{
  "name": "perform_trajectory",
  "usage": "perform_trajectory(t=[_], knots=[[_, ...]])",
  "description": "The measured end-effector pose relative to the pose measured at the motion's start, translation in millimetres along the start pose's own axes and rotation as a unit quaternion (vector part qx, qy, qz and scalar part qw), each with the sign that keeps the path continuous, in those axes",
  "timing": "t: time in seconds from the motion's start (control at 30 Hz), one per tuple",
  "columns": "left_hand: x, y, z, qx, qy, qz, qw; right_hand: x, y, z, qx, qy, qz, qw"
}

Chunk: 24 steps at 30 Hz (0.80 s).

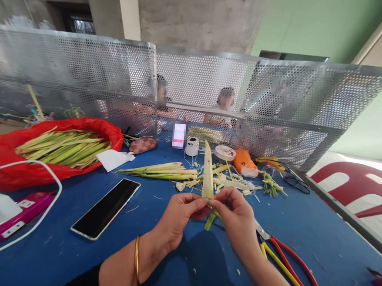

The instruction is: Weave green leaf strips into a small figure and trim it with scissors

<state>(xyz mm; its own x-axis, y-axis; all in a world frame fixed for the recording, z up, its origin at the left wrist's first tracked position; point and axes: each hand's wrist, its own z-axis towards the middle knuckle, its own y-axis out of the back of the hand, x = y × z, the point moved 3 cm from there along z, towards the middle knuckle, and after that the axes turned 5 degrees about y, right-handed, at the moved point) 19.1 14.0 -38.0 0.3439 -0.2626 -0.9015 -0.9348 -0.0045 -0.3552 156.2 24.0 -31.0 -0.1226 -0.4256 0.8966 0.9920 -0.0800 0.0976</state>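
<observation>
Both my hands meet above the blue table (310,221), pinching the lower end of a pale yellow-green leaf strip (208,172) that stands upright between them. My left hand (176,218), with a gold bangle on the wrist, grips it from the left with closed fingers. From the right, my right hand (234,218) closes on the strip, and a green stem end pokes out below the fingers. Red-and-yellow scissors (287,263) lie just right of my right wrist.
A red bag (9,165) of green leaves sits at left. Loose leaf strips (163,170) and cuttings lie mid-table, beside a black phone (106,207), a pink power strip (12,215), a thread spool (192,146) and an orange tool (245,163). People sit behind the perforated metal screen (214,83).
</observation>
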Motion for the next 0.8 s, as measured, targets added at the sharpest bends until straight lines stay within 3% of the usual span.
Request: perform_trajectory(t=[0.1, 0.23, 0.4, 0.53, 0.8], knots=[[3, 2.6, 1, -0.018, 0.019, -0.038, 0.999, 7, 0, -2, 0.027, 0.122, -0.090, 0.988], [6, 2.9, 2, -0.031, 0.031, -0.054, 0.998, 12, 0, -3, 0.064, 0.251, -0.181, 0.949], [8, 0.9, 0, -0.013, 0.047, -0.080, 0.996, 14, 0, -4, 0.064, 0.336, -0.274, 0.899], [9, 0.9, -1, 0.004, 0.070, -0.092, 0.993, 21, 0, -5, 0.060, 0.409, -0.282, 0.866], [8, 2.8, 0, 0.005, 0.132, -0.131, 0.982, 25, 1, -3, 0.070, 0.453, -0.286, 0.842]])
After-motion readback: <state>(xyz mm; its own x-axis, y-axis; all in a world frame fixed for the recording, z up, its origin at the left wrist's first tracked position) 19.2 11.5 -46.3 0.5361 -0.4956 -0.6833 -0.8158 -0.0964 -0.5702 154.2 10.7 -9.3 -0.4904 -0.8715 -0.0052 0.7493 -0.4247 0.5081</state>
